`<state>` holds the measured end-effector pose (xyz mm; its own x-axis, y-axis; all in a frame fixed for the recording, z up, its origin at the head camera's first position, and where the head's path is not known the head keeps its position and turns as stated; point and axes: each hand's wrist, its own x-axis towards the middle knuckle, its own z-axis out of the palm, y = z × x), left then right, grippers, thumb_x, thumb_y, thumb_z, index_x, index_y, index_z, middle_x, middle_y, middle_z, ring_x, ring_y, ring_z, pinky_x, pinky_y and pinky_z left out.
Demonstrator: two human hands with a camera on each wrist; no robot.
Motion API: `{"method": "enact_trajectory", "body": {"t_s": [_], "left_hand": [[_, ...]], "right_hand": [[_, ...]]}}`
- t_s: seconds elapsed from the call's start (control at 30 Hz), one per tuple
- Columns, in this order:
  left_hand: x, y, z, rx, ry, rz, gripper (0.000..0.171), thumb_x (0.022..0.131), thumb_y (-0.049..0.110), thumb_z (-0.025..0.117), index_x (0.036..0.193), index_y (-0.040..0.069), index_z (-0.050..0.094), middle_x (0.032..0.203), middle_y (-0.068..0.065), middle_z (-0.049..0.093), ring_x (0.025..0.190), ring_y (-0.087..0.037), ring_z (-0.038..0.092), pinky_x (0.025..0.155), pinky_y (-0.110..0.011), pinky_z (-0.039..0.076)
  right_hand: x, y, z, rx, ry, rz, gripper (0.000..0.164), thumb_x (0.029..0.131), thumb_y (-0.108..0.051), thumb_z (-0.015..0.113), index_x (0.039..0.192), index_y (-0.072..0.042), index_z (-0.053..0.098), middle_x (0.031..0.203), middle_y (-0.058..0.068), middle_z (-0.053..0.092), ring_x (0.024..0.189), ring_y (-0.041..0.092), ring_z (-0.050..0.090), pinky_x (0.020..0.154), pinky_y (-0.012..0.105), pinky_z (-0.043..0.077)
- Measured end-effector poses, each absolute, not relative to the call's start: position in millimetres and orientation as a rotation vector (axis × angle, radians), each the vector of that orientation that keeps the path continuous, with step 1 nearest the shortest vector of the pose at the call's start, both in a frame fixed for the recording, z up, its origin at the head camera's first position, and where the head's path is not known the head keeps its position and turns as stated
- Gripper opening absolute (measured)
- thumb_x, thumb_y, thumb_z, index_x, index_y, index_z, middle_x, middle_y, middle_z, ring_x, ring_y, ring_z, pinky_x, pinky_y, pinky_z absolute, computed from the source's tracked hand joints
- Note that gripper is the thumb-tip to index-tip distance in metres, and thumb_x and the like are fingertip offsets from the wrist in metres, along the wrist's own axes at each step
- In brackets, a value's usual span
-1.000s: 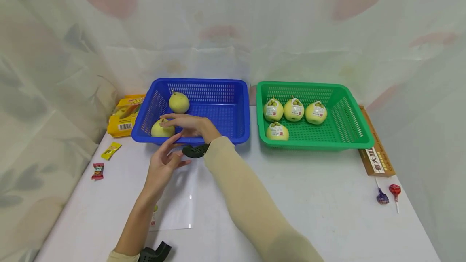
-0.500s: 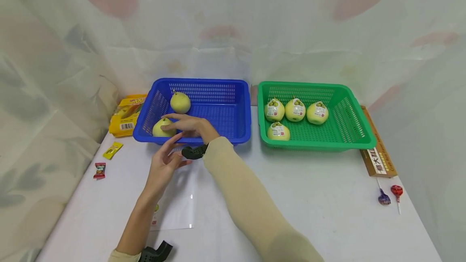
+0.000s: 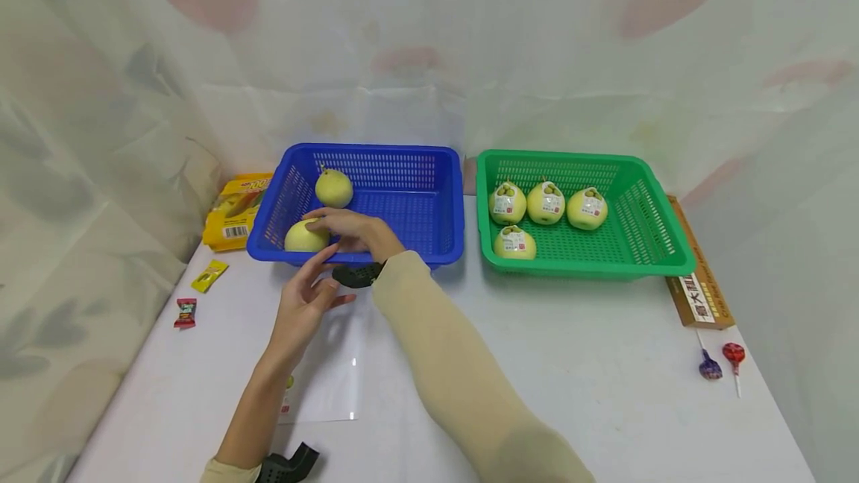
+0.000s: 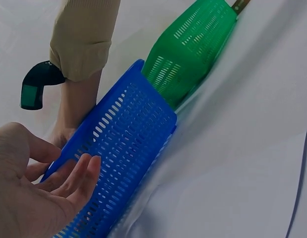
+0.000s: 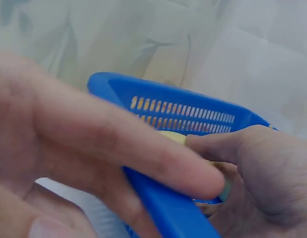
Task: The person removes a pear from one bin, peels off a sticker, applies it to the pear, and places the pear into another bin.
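At the near left corner of the blue basket (image 3: 429, 257), my right hand (image 3: 356, 228) holds a pale yellow pear (image 3: 302, 239) with its fingers bent over the top. In the right wrist view only a sliver of that pear (image 5: 172, 136) shows past the hands. My left hand (image 3: 300, 308) is just below the front rim, fingers loosely bent. Its index finger (image 5: 188, 171) reaches over the rim close to the right hand, beside a small pale green patch. A second pear (image 3: 333, 189) sits behind in the same basket, its stem up.
A green basket (image 3: 584, 270) on the right holds several labelled pears (image 3: 550, 206). A glossy sheet (image 3: 329, 401) with printed pear stickers lies under the left forearm. Wrapped candies (image 3: 210, 275) and a yellow bag (image 3: 231, 218) stand left; a brown box (image 3: 701, 297) and lollipops (image 3: 734, 354) are right.
The right fingers have drawn slightly to the right over the pear, and its stem no longer shows. The left hand has hardly moved. The whole head view has shifted a little.
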<state>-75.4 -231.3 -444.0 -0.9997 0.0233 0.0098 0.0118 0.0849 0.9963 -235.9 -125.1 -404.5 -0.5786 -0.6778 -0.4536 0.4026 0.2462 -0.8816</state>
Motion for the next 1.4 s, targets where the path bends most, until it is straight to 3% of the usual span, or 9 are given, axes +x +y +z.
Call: {"method": "enact_trajectory", "body": {"t_s": [0.17, 0.3, 0.37, 0.43, 0.7, 0.83, 0.97, 1.27, 1.4], "left_hand": [[-76, -231, -445, 0.062, 2.281, 2.15, 0.058, 0.111, 0.003, 0.056, 0.166, 0.006, 0.039, 0.142, -0.006, 0.051, 0.106, -0.015, 0.072, 0.091, -0.033, 0.07], [-76, -230, -446, 0.069, 2.276, 2.147, 0.058, 0.111, 0.002, 0.054, 0.167, 0.005, 0.038, 0.141, -0.004, 0.05, 0.112, -0.014, 0.072, 0.092, -0.033, 0.07], [-77, -230, -446, 0.071, 2.276, 2.142, 0.058, 0.111, 0.002, 0.053, 0.167, 0.005, 0.037, 0.141, -0.004, 0.049, 0.114, -0.014, 0.072, 0.092, -0.033, 0.07], [-78, -229, -446, 0.073, 2.275, 2.139, 0.059, 0.111, 0.002, 0.053, 0.167, 0.006, 0.037, 0.141, -0.003, 0.049, 0.117, -0.015, 0.073, 0.093, -0.032, 0.07], [-79, -227, -446, 0.1, 2.253, 2.152, 0.06, 0.111, 0.002, 0.054, 0.168, 0.005, 0.035, 0.139, -0.002, 0.05, 0.112, -0.006, 0.072, 0.093, -0.031, 0.07], [-79, -226, -446, 0.092, 2.24, 2.158, 0.06, 0.111, 0.002, 0.054, 0.168, 0.007, 0.035, 0.141, -0.003, 0.049, 0.108, -0.003, 0.072, 0.093, -0.032, 0.07], [-78, -224, -446, 0.091, 2.238, 2.157, 0.061, 0.111, 0.002, 0.055, 0.168, 0.006, 0.035, 0.14, -0.004, 0.047, 0.106, -0.003, 0.072, 0.093, -0.035, 0.07], [-78, -227, -446, 0.125, 2.248, 2.15, 0.062, 0.112, 0.006, 0.057, 0.169, 0.007, 0.033, 0.146, -0.019, 0.055, 0.116, -0.006, 0.075, 0.095, -0.037, 0.07], [-74, -233, -445, 0.111, 2.292, 2.119, 0.06, 0.112, 0.008, 0.057, 0.168, 0.009, 0.035, 0.147, -0.019, 0.055, 0.119, -0.008, 0.075, 0.094, -0.033, 0.07]], "right_hand": [[-242, -122, -409, -0.194, 1.535, -1.548, 0.047, 0.115, -0.016, 0.05, 0.162, -0.015, 0.051, 0.174, 0.014, 0.034, 0.157, 0.033, 0.039, 0.129, 0.045, 0.048], [-244, -118, -407, -0.175, 1.507, -1.543, 0.047, 0.116, -0.018, 0.048, 0.163, -0.018, 0.051, 0.17, 0.014, 0.037, 0.132, 0.024, 0.055, 0.096, 0.026, 0.063], [-245, -116, -406, -0.172, 1.504, -1.543, 0.046, 0.116, -0.019, 0.047, 0.162, -0.02, 0.052, 0.164, 0.013, 0.04, 0.115, 0.019, 0.058, 0.073, 0.018, 0.058], [-245, -114, -405, -0.165, 1.488, -1.55, 0.047, 0.116, -0.019, 0.046, 0.163, -0.019, 0.051, 0.162, 0.014, 0.04, 0.111, 0.018, 0.056, 0.065, 0.016, 0.052], [-245, -112, -405, -0.209, 1.516, -1.533, 0.049, 0.113, -0.021, 0.057, 0.161, -0.02, 0.053, 0.173, 0.012, 0.036, 0.158, 0.033, 0.041, 0.103, 0.03, 0.06], [-243, -111, -406, -0.259, 1.595, -1.488, 0.053, 0.108, -0.023, 0.068, 0.159, -0.02, 0.054, 0.147, 0.006, 0.058, 0.133, 0.023, 0.059, 0.098, 0.029, 0.061], [-242, -111, -407, -0.269, 1.609, -1.486, 0.054, 0.107, -0.019, 0.07, 0.159, -0.018, 0.053, 0.125, -0.002, 0.058, 0.107, 0.015, 0.061, 0.086, 0.025, 0.059], [-257, -98, -397, -0.257, 1.379, -1.704, 0.049, 0.111, -0.017, 0.062, 0.159, -0.022, 0.055, 0.159, 0.005, 0.049, 0.131, 0.028, 0.06, 0.119, 0.046, 0.058], [-257, -69, -360, -0.493, 1.407, -1.711, 0.05, 0.112, -0.016, 0.059, 0.161, -0.02, 0.051, 0.166, 0.005, 0.043, 0.131, 0.033, 0.065, 0.117, 0.053, 0.059]]}}
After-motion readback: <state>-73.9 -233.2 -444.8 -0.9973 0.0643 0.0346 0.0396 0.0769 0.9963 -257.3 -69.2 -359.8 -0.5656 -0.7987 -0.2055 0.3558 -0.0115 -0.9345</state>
